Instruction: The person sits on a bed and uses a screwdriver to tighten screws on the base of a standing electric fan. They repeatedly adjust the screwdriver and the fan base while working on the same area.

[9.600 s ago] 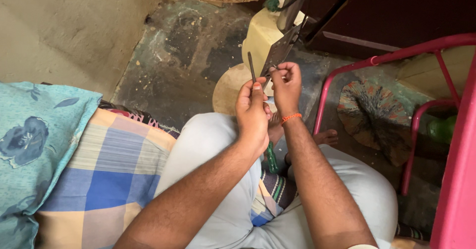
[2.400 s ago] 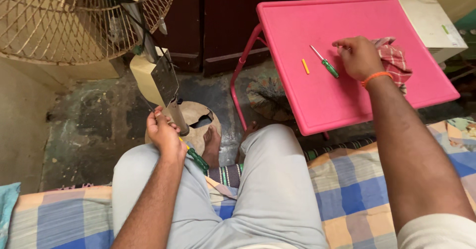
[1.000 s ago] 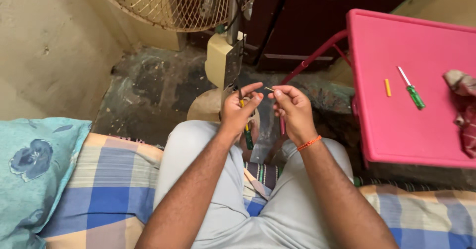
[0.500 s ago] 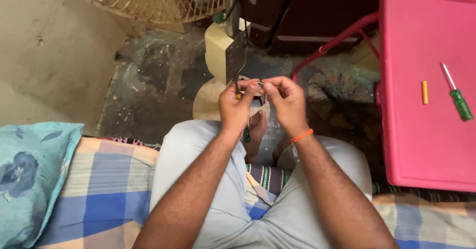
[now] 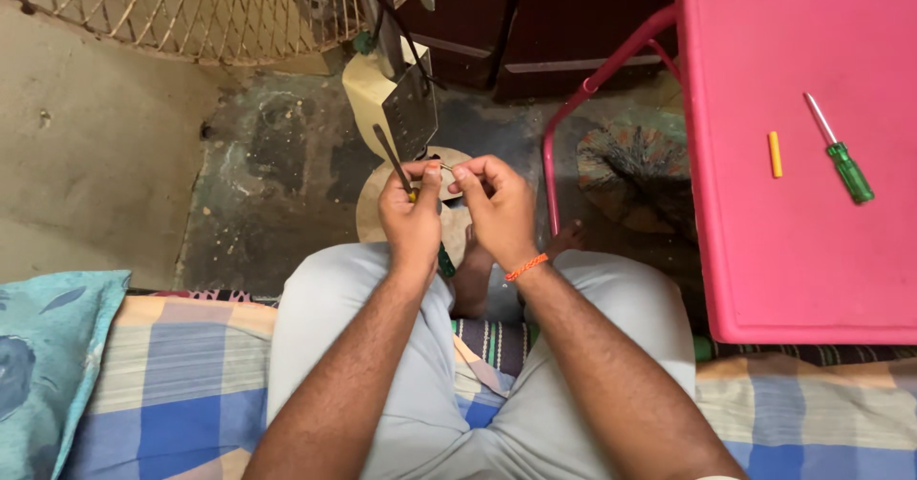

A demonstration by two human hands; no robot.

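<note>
Two hands pinch small parts above the knees

Two knees in pale grey trousers frame the view, on a checked bed cover point(image 5: 162, 394). Above them the left hand point(image 5: 413, 214) has its grip pressed shut around a thin dark tool point(image 5: 390, 155), whose tip slants up and left. Touching it, the right hand point(image 5: 499, 211), with an orange wristband point(image 5: 526, 267), pinches a small metal part point(image 5: 445, 167), too tiny to tell. To the right, well apart on the pink counter point(image 5: 793, 251), lie a green screwdriver point(image 5: 842, 160) and a yellow piece point(image 5: 775, 153). Farther off stands a fan grille point(image 5: 201, 7).
</note>
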